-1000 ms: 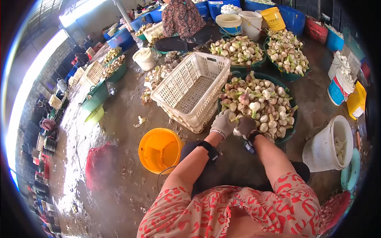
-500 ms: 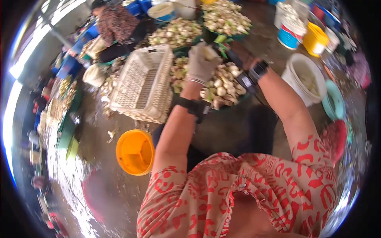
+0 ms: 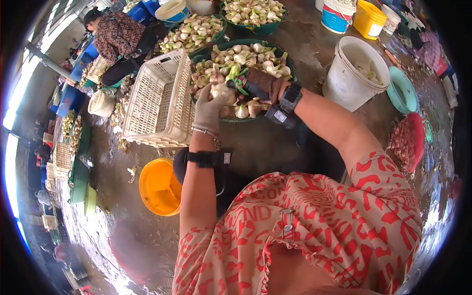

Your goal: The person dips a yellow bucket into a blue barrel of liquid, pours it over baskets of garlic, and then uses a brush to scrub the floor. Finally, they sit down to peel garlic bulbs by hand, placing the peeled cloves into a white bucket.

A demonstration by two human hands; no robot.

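Gloved left hand clasps a garlic bulb; right hand grips its green stalk, above the basin.

Glossy plastic bucket, latticed plastic crate, wet concrete floor.

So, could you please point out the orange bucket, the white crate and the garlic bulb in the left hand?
Orange bucket (image 3: 158,188), head view, on its inner wall.
White crate (image 3: 156,101), head view, on its mesh side.
Garlic bulb (image 3: 220,89), head view, on the pale bulb above the left hand (image 3: 209,109).
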